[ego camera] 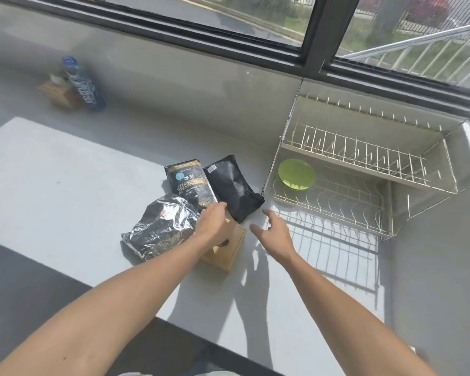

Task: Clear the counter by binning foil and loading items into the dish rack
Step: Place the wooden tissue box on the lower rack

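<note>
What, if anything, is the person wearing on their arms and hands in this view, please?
Nothing shows on either arm: both forearms are bare up to the picture's edge, with no sleeves in view. The left hand and right hand carry no gloves, and no watch, bracelet or ring is visible on wrists or fingers.

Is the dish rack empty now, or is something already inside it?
Not empty. One green plate lies in the left end of the lower tier of the dish rack. The upper tier and the other slots hold nothing.

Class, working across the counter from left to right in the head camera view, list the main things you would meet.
Blue bottle → crumpled foil bag → left hand → right hand → green plate → dish rack.
</note>
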